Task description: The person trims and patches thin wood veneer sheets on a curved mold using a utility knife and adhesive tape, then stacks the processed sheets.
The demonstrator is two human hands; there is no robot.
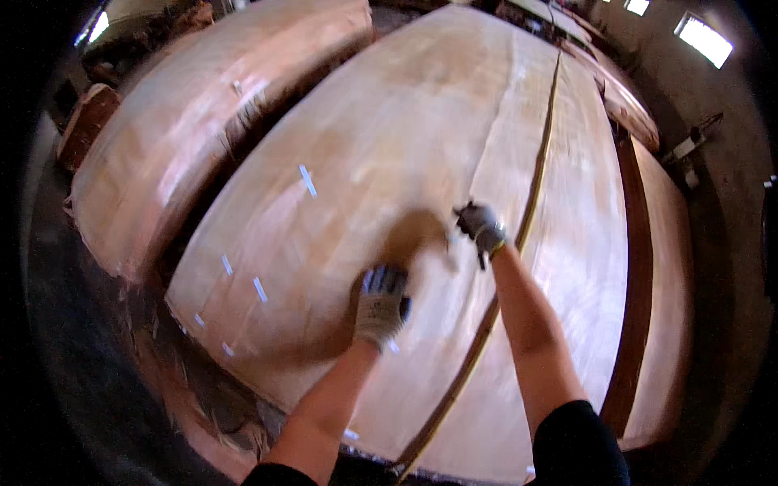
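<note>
A large pale wood veneer sheet (389, 154) spreads out in front of me, with short white tape strips (307, 180) stuck on its left part. My left hand (382, 300), in a whitish glove with dark finger coating, is over the sheet with its fingers stretched forward and the thumb out to the side. Farther forward and to the right, my right hand (483, 227), gloved alike, is closed. A dark end sticks out below its wrist side, from a thing I cannot make out. Something pale and blurred is just left of that hand.
A long, narrow yellow-brown strip (537, 182) runs lengthwise along the right side of the sheet. Another veneer stack (194, 121) stands at the left across a dark gap. More veneer (666, 300) lies at the right. Torn veneer scraps (190, 405) are at the lower left.
</note>
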